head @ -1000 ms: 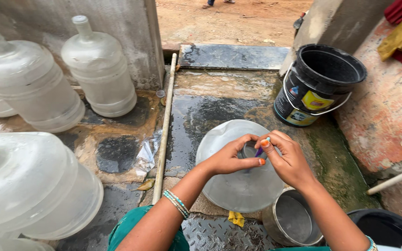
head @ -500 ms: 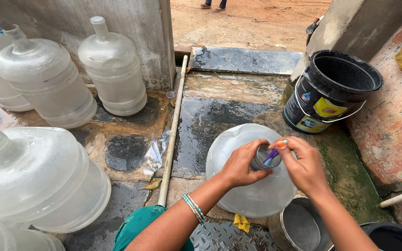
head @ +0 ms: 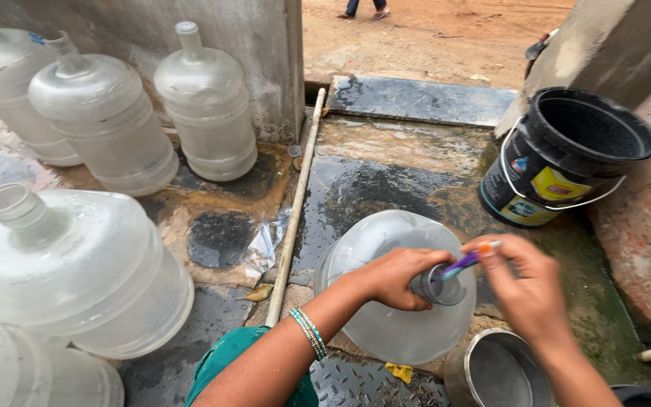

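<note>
Head view is showing the left hand (head: pixel 397 277) gripping the neck of a large clear plastic water jug (head: pixel 386 301) standing on the wet concrete floor (head: pixel 386 181), while the right hand (head: pixel 525 290) is pinching a thin purple tool (head: pixel 461 264) at its mouth. The jug is looking bulky, slick and light, and the neck is offering the safest grip. The tool's tip is hidden inside.

- Daylight, soft and even; overcast feel, no hard shadows anywhere.
- Wet slab (head: pixel 386 188) shows a dull sheen, brightest near its far end.
- Pale highlights on the clear water jugs (head: pixel 205 98).
- Right hand (head: pixel 525 290) smeared by motion blur; left hand (head: pixel 393 275) sharper.
- Wide-angle bending at the frame edges.
</note>
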